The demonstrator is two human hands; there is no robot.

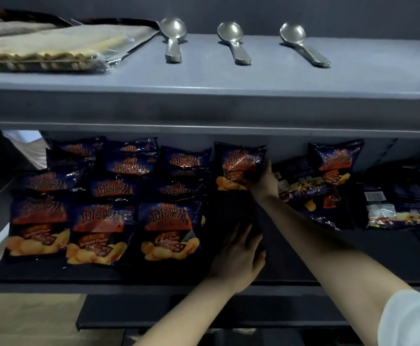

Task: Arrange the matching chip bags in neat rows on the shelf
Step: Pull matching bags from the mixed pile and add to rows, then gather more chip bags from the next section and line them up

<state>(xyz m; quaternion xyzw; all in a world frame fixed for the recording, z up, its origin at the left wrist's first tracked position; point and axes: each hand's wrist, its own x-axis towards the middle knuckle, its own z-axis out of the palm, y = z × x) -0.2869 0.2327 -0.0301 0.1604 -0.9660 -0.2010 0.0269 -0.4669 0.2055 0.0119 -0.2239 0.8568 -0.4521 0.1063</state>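
Gripping bag [240,166] at its 5 o'clock corner, right hand [263,183]; long axis 12–6. Flat and empty, left hand [238,253] has bag at its 12 o'clock.

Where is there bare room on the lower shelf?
Bare strip right of the third row of bags, around the left hand, in front of the held bag in the right hand. Also the shelf front below the loose bags. The left side is packed.
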